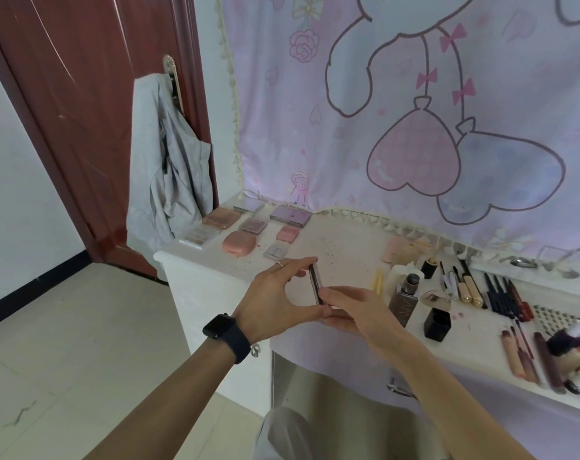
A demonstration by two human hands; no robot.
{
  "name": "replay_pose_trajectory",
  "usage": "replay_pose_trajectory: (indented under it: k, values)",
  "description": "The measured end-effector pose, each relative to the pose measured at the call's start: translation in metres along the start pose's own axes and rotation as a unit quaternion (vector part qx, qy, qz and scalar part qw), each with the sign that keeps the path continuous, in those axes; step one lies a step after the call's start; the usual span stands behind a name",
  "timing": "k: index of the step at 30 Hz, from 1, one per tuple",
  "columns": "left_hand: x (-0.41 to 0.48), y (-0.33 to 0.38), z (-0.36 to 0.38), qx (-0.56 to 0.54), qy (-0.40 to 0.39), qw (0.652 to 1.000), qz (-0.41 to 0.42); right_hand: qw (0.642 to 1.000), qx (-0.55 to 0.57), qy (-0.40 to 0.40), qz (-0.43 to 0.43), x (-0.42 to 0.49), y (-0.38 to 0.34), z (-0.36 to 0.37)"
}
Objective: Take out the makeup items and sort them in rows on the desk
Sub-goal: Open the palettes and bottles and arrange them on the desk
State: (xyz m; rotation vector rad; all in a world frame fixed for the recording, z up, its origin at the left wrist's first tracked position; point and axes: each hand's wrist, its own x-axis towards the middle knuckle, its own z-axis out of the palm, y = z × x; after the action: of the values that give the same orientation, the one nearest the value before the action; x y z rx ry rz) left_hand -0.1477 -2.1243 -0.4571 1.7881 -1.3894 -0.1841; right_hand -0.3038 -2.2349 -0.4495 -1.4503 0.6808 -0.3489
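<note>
A thin dark compact (315, 283) is held edge-on above the white desk (341, 250), between both hands. My left hand (275, 300), with a ring and a black watch on the wrist, pinches its top and bottom edges. My right hand (355, 310) grips its lower end from the right. Several palettes lie in rows at the desk's far left, among them a peach palette (221, 216), a purple palette (290, 215) and a pink rounded case (239, 244). Pencils and pens (501, 293) lie in a row on the right.
A foundation bottle (405, 298), a black cube jar (437, 323) and lip tubes (527, 356) stand or lie at the right. A pink cartoon cloth (414, 111) hangs behind the desk. A grey garment (169, 167) hangs on the brown door (82, 111) at the left.
</note>
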Motion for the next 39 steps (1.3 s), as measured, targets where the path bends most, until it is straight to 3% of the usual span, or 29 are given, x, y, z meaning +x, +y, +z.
replay_pose_trajectory:
  k: [3, 6, 10, 18, 20, 23, 27, 31, 39]
  values:
    - [0.0, 0.003, -0.002, -0.087, -0.015, 0.995, -0.043, 1.0, -0.004, 0.013, -0.009, 0.001, 0.002, -0.002]
    - [0.001, 0.004, -0.004, -0.267, -0.019, 0.952, -0.15, 0.999, 0.012, 0.036, -0.025, 0.003, 0.006, -0.001]
    - [0.0, 0.009, -0.004, -0.289, -0.084, 0.932, -0.201, 0.998, 0.016, 0.042, -0.052, 0.0, 0.011, 0.001]
    - [0.001, 0.014, 0.002, -0.377, -0.065, 0.9, -0.211, 0.994, 0.0, 0.068, -0.082, -0.003, 0.013, 0.002]
    - [0.002, 0.014, 0.004, -0.365, -0.041, 0.907, -0.206, 0.994, -0.013, 0.063, -0.084, -0.002, 0.015, -0.001]
    - [0.001, 0.018, 0.004, -0.28, -0.003, 0.947, -0.157, 0.998, 0.052, 0.018, -0.037, -0.001, 0.016, -0.004]
    - [0.0, 0.022, 0.003, -0.188, -0.015, 0.98, -0.069, 0.994, 0.103, -0.024, 0.0, -0.003, 0.009, -0.007]
    - [-0.001, 0.025, 0.003, -0.161, -0.023, 0.986, -0.049, 0.998, 0.066, -0.016, 0.0, -0.004, 0.001, -0.006]
    - [0.0, 0.023, -0.003, -0.231, -0.095, 0.963, -0.098, 0.992, 0.083, -0.051, 0.079, -0.015, -0.006, -0.007]
